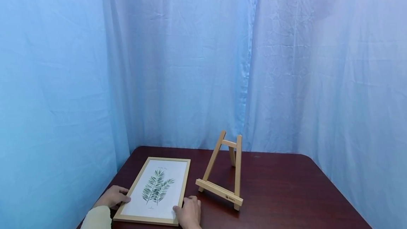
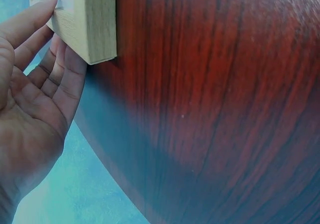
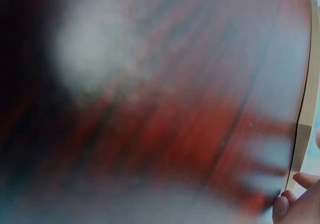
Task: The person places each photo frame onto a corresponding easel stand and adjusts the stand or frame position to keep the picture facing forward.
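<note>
A framed picture of green fern-like leaves, with a thin light-wood frame, lies face up at the left of the dark red table. My left hand grips its left edge near the lower corner; in the left wrist view the thumb lies on the front and the fingers are tucked at the side and underneath. At the lower right edge my right hand holds the frame with its thumb over the border. The right wrist view catches only part of this hand beside the frame's side.
Just right of the picture a small wooden easel stands on the table, its ledge facing me at an angle. Light blue curtains hang around the back and sides of the table.
</note>
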A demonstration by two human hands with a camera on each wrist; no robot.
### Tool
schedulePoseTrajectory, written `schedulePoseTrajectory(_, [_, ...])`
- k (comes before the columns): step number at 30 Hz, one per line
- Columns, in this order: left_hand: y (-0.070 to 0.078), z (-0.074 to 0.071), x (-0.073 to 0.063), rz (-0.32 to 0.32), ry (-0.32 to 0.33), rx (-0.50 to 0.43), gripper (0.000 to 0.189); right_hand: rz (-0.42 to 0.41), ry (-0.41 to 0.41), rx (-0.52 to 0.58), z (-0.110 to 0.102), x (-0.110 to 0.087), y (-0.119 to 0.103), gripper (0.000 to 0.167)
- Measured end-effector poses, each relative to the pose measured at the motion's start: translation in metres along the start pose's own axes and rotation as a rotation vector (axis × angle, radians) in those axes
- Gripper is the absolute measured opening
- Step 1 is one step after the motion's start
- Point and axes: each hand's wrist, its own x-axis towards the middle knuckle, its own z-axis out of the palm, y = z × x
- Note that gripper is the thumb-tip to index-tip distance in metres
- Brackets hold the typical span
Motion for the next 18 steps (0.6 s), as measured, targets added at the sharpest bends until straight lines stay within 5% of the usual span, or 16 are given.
schedulePoseTrajectory(18, [0.0025,0.0007,-0.0038,0.017,0.007,0.013,0.04,-0.076,0.014,-0.171,0.0018,-0.0035,-0.0034,0.029])
